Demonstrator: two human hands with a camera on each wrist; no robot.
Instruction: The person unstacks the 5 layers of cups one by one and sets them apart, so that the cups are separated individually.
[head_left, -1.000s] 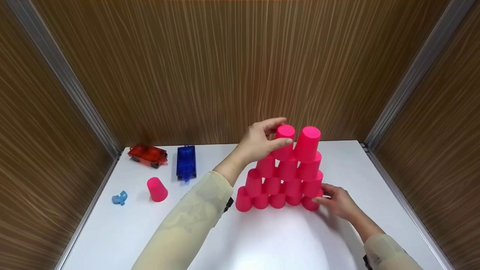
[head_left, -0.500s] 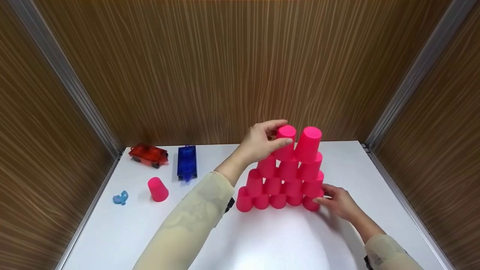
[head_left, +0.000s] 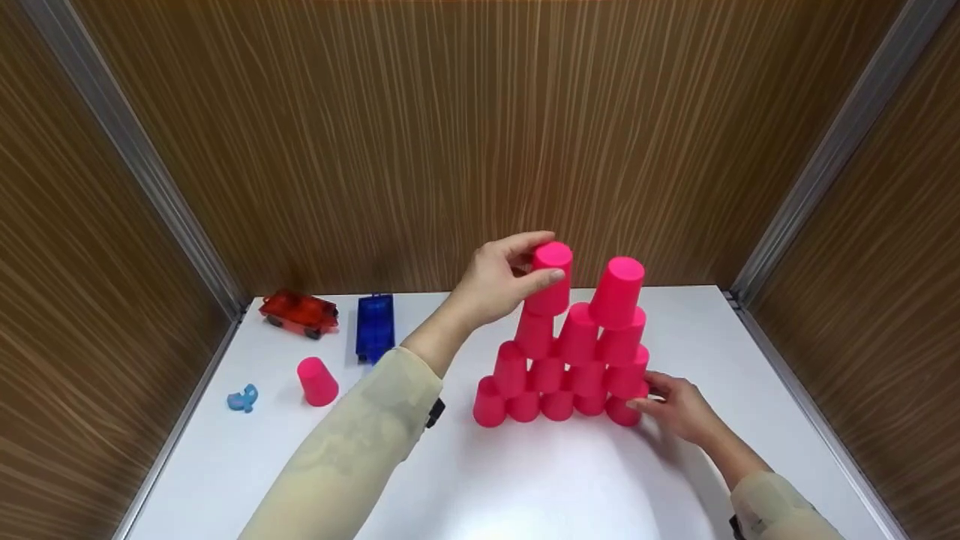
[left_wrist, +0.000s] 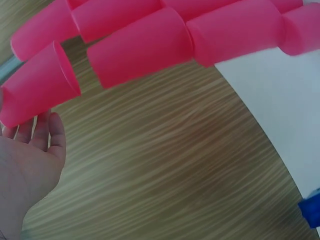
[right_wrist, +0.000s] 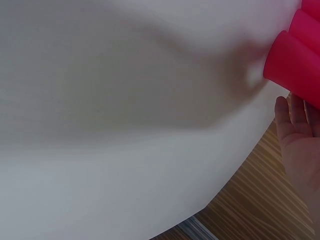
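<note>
In the head view my left hand [head_left: 495,283] grips an upside-down pink cup [head_left: 556,296], thumb in front and fingers behind. In the left wrist view this held cup [left_wrist: 42,87] stands apart from the pink cup [left_wrist: 142,47] below it. Under it is a stepped wall of upside-down pink cups [head_left: 548,373]. Another pink cup [head_left: 618,292] stands on top at the right. My right hand [head_left: 681,405] holds the lowest right-hand cup [head_left: 622,412] between thumb and fingers; in the right wrist view the fingers [right_wrist: 298,117] lie along the cup [right_wrist: 295,62].
On the white table [head_left: 525,480] at the left stand a single upside-down pink cup [head_left: 317,382], a red toy cart [head_left: 300,311], a blue toy cart [head_left: 375,328] and a small light-blue toy piece [head_left: 242,398]. Wood-grain panels [head_left: 480,150] enclose the back and sides.
My left hand has moved left and slightly up with its cup, widening the gap to the other top cup. My right hand has stayed at the lowest right-hand cup.
</note>
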